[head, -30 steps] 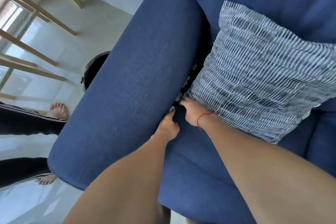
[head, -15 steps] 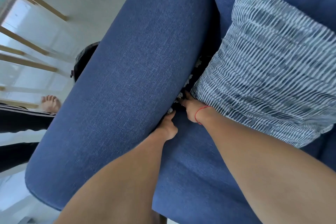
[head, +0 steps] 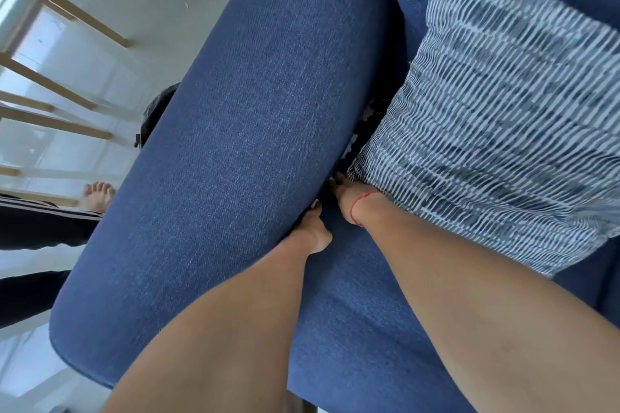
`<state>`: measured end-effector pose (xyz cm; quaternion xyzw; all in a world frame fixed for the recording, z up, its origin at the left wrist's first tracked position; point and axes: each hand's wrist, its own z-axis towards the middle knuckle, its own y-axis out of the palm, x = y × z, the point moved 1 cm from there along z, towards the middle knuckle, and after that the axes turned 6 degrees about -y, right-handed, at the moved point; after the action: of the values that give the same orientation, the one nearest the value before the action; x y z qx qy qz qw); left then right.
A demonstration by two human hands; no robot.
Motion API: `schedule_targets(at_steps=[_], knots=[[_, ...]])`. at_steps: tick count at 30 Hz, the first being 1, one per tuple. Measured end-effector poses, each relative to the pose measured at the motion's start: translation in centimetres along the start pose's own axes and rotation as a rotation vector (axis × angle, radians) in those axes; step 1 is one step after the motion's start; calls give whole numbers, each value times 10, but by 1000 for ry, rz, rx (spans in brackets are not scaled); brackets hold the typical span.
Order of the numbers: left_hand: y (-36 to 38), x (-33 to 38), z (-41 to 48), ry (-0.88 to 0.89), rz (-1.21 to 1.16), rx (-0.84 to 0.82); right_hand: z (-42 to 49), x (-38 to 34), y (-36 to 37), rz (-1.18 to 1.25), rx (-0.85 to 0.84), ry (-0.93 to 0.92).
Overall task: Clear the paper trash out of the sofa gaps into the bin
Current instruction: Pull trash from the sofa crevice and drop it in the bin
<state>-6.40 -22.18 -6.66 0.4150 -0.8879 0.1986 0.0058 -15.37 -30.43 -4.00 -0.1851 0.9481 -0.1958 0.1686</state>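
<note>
Paper scraps (head: 353, 141) (seemingly) just beyond right hand (head: 349, 199), grip hidden in gap (head: 339, 178).

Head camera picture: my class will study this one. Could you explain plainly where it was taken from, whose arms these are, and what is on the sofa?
The camera sits on a person's head, looking down, so both bare arms are the wearer's own. The left hand and right hand reach into the gap between the blue sofa's armrest and its seat. A striped cushion lies beside the right hand. Whitish scraps, possibly paper, show in the gap. The fingertips are hidden, so any grip is unclear.
</note>
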Motion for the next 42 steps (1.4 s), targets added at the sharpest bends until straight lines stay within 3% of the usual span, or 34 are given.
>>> schedule_targets(at_steps=[3,9,15,24,32,42], knots=[[3,-1,0,-14,-23,22,4,0,11,-23,94,-21],[5,-8,-11,90,-96,102,-19,-3,22,48,440,-30],[-1,5,-61,189,-225,438,-51,0,13,421,668,-9],[-77,56,-164,348,-407,631,-147,-9,-77,453,814,-5],[-181,29,-208,247,-591,725,-174,-92,-165,481,893,-151],[-289,-57,-147,27,-778,760,-95,-200,-213,502,762,-168]])
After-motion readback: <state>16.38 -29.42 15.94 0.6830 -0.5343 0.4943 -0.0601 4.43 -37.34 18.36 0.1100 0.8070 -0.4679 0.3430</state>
